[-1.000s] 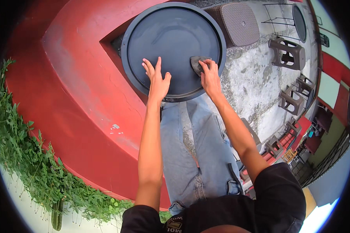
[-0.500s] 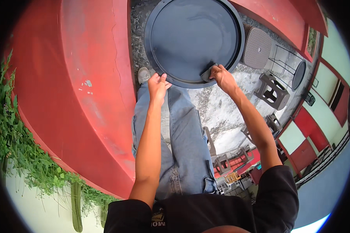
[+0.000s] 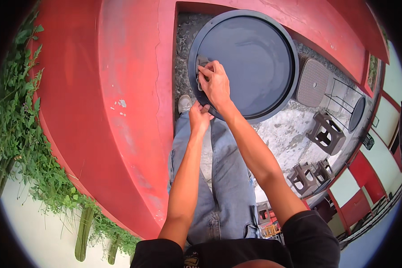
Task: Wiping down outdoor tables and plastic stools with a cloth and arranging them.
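Observation:
A large round dark tray (image 3: 259, 67) with a raised rim spans the upper middle, beyond my legs. Its smooth surface looks glossy, with faint streaks. My left hand (image 3: 200, 118) grips the near-left rim, thumb on top; its other fingers are partly hidden under the edge. Over the tray's left side, my right hand (image 3: 215, 85) is closed on a grey cloth (image 3: 203, 60) and presses it against the inner rim. Much of the cloth lies hidden behind the fingers. My right forearm passes close above the tray's near edge.
A red wall (image 3: 134, 89) rises along the left and behind the tray. Right of the tray stands a brown textured stool (image 3: 312, 82), with a tipped stool (image 3: 326, 134) nearer. A wire stand with a round dark top (image 3: 357, 114) lies farther right. Green plants (image 3: 53, 178) hang at left.
My right hand has carried the cloth from the tray's near-right edge across to its left rim. My left hand keeps hold of the near-left rim. The whole scene has shifted rightward and down in view.

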`<state>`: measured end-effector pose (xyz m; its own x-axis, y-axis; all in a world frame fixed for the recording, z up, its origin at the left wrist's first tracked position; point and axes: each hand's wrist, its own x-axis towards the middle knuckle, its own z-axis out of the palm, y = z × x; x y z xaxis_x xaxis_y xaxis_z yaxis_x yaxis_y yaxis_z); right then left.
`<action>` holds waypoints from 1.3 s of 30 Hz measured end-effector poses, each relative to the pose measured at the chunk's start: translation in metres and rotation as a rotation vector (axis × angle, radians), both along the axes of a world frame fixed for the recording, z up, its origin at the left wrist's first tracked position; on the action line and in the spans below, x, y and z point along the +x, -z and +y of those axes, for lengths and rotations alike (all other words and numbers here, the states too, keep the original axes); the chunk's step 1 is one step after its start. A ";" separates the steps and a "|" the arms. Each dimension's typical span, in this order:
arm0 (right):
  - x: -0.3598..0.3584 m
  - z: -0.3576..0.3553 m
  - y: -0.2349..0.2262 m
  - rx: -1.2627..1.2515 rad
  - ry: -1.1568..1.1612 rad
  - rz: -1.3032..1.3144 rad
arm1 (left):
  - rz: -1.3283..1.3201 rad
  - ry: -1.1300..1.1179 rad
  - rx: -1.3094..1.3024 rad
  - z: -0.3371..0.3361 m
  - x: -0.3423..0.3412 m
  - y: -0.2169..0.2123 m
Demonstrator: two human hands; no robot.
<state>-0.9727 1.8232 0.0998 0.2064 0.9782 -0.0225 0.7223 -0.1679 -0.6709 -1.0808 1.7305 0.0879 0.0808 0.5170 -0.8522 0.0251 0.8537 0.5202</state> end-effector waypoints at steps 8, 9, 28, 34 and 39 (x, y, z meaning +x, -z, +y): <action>0.090 0.142 0.019 -0.025 0.760 0.197 | -0.037 -0.052 -0.011 0.000 -0.001 0.007; 0.093 0.152 0.013 -0.105 0.849 0.290 | -0.015 -0.048 -0.012 0.000 -0.010 0.007; 0.081 -0.088 -0.017 -0.407 -0.756 -0.152 | -0.038 0.068 -0.073 0.018 -0.011 -0.002; 0.237 -0.139 -0.037 -0.439 -0.719 -0.407 | -0.083 0.068 -0.063 0.019 -0.008 -0.011; 0.299 -0.085 -0.027 -0.159 -0.086 -0.362 | -0.043 0.074 -0.046 0.015 -0.003 -0.015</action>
